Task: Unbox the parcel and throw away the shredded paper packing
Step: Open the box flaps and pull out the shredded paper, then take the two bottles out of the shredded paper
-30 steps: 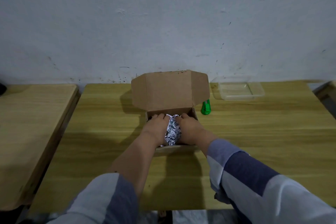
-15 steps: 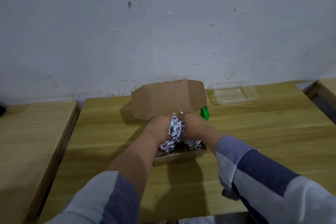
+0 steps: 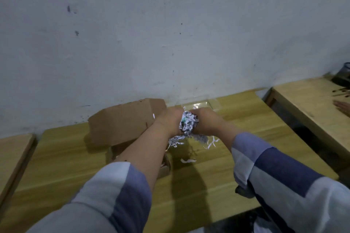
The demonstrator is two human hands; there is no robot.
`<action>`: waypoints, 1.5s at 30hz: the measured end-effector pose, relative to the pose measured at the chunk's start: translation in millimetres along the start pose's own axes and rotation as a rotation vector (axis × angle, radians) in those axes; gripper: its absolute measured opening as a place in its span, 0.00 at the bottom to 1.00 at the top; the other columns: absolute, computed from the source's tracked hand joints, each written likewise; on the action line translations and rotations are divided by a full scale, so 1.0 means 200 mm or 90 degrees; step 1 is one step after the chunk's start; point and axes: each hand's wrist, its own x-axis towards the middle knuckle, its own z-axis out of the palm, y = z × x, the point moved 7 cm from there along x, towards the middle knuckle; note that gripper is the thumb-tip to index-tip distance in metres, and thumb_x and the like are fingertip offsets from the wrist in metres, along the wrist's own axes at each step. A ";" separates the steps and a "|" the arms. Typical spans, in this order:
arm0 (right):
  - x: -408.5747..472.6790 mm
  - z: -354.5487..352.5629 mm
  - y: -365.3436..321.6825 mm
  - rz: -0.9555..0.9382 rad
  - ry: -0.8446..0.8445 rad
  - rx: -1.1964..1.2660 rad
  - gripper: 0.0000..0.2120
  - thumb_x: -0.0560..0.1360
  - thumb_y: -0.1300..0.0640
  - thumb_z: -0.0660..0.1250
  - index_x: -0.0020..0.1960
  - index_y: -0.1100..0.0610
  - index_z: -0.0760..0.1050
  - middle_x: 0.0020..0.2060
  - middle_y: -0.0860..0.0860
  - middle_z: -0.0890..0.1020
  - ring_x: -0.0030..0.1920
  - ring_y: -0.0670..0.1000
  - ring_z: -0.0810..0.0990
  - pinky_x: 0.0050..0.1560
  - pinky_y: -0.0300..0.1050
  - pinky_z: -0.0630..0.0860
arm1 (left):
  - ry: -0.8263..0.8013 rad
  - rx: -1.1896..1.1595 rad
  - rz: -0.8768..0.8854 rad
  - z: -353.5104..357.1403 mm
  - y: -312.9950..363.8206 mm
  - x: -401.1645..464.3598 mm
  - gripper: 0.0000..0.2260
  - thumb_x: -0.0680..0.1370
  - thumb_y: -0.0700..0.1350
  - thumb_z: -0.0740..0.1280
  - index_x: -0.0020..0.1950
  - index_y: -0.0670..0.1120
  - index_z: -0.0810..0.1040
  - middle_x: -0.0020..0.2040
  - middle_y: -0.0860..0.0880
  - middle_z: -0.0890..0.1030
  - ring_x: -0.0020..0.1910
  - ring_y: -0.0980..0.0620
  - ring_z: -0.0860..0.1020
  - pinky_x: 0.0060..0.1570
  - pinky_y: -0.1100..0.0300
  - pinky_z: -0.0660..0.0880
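A wad of white printed shredded paper [image 3: 187, 126] is squeezed between my left hand [image 3: 168, 122] and my right hand [image 3: 204, 123], held in the air to the right of the open brown cardboard box [image 3: 123, 125]. Loose strips dangle below the wad, and one strip [image 3: 187, 161] lies on the table. The box lid stands up at the back; my left forearm hides most of the box's inside.
The wooden table [image 3: 217, 176] carries a clear plastic tray [image 3: 206, 104] at the back, just behind my hands. A second table [image 3: 306, 104] stands to the right across a gap, with dark items on its far end. Another wooden surface [image 3: 13, 149] lies to the left.
Both hands lifted the shredded paper out of the box and carried it up and to the right, shedding a few strips. The view swung to the right.
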 end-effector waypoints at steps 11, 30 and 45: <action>-0.22 0.07 0.83 0.032 -0.047 0.005 0.17 0.71 0.54 0.68 0.59 0.57 0.76 0.52 0.59 0.82 0.54 0.60 0.78 0.51 0.44 0.72 | -0.042 -0.045 -0.042 0.51 0.63 0.25 0.33 0.70 0.45 0.75 0.71 0.44 0.66 0.66 0.43 0.72 0.66 0.42 0.70 0.62 0.51 0.70; -0.32 0.22 1.17 0.029 -0.117 0.112 0.35 0.70 0.45 0.71 0.73 0.44 0.60 0.74 0.55 0.63 0.74 0.59 0.57 0.72 0.52 0.55 | 0.037 -0.131 -0.089 0.69 0.59 0.02 0.40 0.66 0.71 0.66 0.75 0.59 0.58 0.76 0.56 0.58 0.75 0.51 0.55 0.74 0.49 0.52; -0.53 0.25 1.29 0.035 -0.004 0.086 0.23 0.70 0.40 0.62 0.60 0.51 0.77 0.62 0.51 0.73 0.65 0.54 0.70 0.65 0.51 0.68 | 0.116 -0.183 -0.164 0.84 0.48 -0.15 0.18 0.74 0.57 0.57 0.61 0.53 0.71 0.64 0.52 0.72 0.67 0.49 0.69 0.63 0.50 0.68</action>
